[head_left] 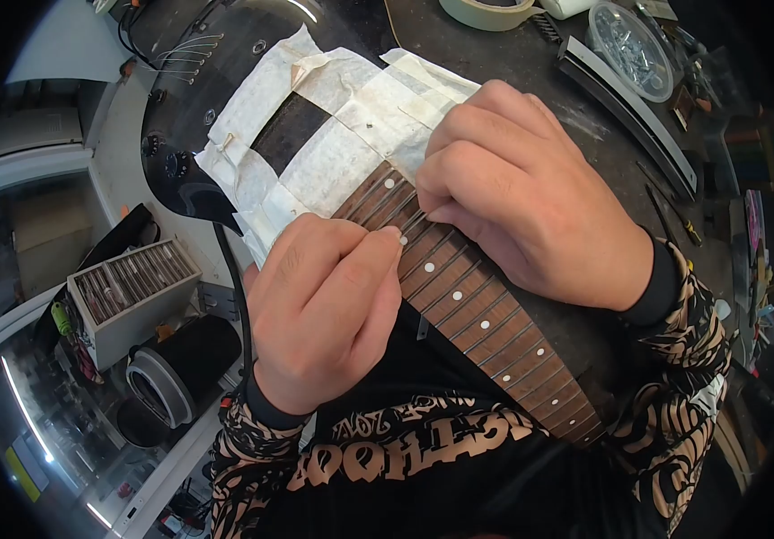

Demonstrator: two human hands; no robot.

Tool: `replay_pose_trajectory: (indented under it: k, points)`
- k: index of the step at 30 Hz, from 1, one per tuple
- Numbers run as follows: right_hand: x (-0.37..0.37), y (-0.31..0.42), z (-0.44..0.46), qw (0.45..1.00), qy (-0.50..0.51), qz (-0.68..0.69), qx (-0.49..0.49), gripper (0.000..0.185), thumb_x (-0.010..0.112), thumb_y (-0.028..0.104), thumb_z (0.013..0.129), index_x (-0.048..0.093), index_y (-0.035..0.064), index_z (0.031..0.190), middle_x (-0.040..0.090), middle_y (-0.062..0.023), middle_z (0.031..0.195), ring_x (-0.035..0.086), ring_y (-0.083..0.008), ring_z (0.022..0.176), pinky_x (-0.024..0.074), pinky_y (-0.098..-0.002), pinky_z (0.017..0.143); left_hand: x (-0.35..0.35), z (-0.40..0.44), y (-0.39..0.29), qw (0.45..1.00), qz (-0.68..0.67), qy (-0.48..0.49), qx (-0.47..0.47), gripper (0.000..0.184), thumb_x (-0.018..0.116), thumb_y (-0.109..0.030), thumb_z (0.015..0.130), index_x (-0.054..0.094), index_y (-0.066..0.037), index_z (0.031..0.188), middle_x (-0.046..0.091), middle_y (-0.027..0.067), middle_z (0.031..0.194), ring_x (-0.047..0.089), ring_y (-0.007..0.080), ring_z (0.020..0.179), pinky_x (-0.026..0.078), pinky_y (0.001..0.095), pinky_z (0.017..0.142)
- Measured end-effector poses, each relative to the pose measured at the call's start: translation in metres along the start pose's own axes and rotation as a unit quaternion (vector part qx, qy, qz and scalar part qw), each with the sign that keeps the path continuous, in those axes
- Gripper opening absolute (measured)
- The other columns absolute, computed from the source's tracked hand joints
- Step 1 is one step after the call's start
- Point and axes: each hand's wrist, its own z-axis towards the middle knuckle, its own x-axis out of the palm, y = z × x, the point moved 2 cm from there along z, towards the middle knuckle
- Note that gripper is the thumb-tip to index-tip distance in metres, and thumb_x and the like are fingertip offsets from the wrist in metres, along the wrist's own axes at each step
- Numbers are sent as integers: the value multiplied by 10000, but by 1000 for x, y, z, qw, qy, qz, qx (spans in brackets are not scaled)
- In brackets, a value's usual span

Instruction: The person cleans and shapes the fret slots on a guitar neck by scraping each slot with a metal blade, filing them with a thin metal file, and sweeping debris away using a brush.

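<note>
A dark electric guitar [168, 193] lies with its body at the upper left and its wooden fretboard [495, 334] running down to the lower right. White masking tape [351, 92] covers much of the body around a dark rectangular opening. My left hand [328, 310] is closed at the near edge of the fretboard, thumb and forefinger pinched by a dot inlay. Across from it, my right hand [530, 202] is closed over the far edge, fingertips down at a fret near the body end. Whatever the fingertips hold, if anything, is too small or hidden to make out.
On the dark bench stand a tape roll [490, 13], a plastic tub of small metal parts [634, 49] and a long curved metal-edged bar [629, 112]. A screwdriver [685, 220] lies at right. A box of slotted pieces [131, 287] and a black cylinder [185, 368] stand at left.
</note>
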Motion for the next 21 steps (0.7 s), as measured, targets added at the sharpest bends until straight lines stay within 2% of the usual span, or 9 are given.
replay_pose_trajectory:
  k: [16, 21]
  points:
    - [-2, 6, -2, 1000, 19, 6, 7, 310, 884, 28, 848, 684, 123, 1065, 675, -38, 1091, 628, -315, 1069, 487, -425, 921, -3, -5, 0, 999, -31, 12, -2, 280, 837, 175, 886, 814, 51, 1135, 739, 140, 931, 687, 266, 762, 527, 358, 658]
    - [3, 3, 1, 1000, 4, -1, 3, 305, 884, 40, 854, 688, 130, 1070, 676, -36, 1084, 632, -318, 1074, 479, -429, 917, -3, -4, 0, 1000, 6, -4, -1, 288, 840, 177, 874, 815, 49, 1132, 737, 138, 920, 690, 265, 763, 532, 363, 663]
